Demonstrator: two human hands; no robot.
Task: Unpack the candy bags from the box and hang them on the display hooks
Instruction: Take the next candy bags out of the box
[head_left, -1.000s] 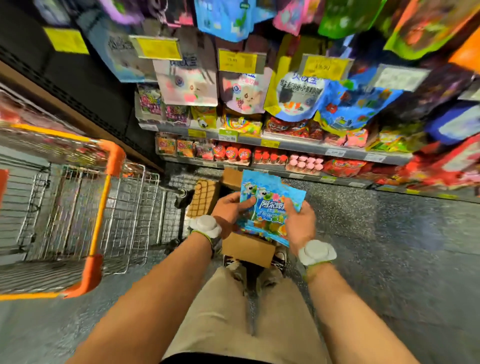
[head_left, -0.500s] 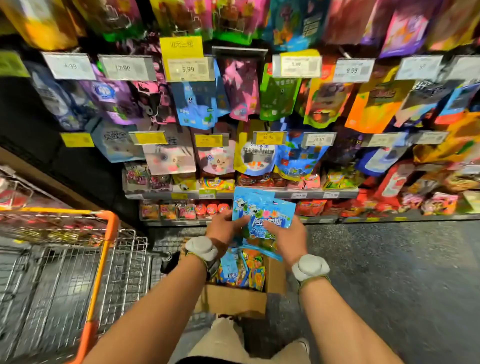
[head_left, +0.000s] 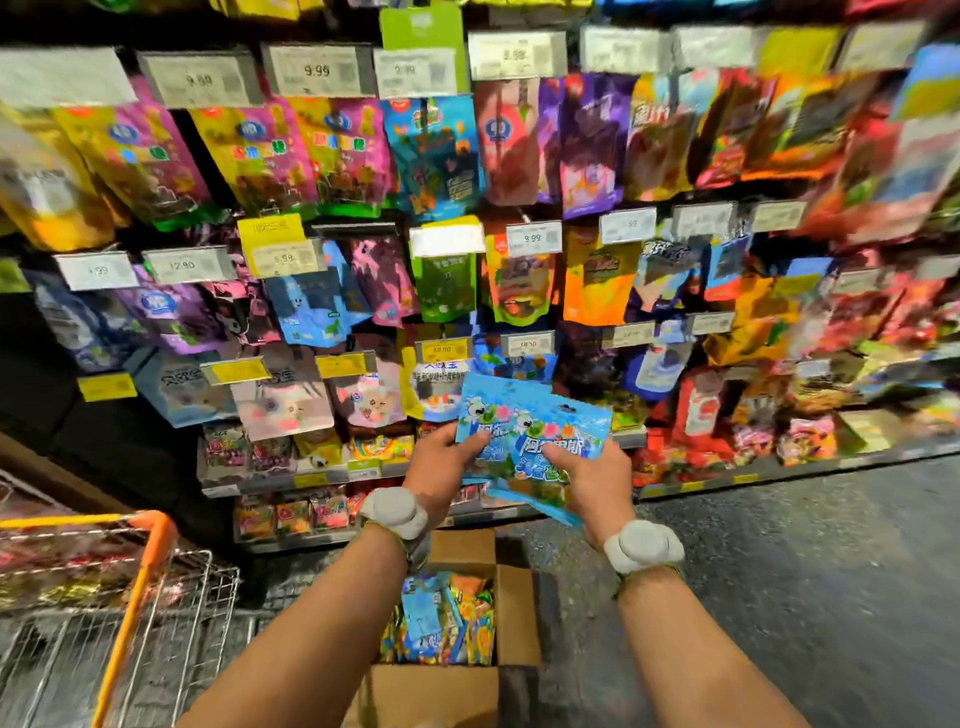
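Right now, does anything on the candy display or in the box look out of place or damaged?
Nothing stands out. Both hands, left and right, hold blue candy bags before the display; the open box below holds more bags, none spilled.

Right-side hanging bags (head_left: 831, 156) blur; shopping cart (head_left: 130, 597) cut off.

Two hands (head_left: 441, 462), one box (head_left: 514, 587), one cart (head_left: 150, 545)

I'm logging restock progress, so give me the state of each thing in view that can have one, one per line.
left hand: gripping the blue candy bags' left edge
right hand: gripping the bags' lower right
blue candy bags: held up before the display, not yet hung
cardboard box: open on the floor, still holding bags
shopping cart: parked at left, loaded
display hooks: mostly filled with hanging bags
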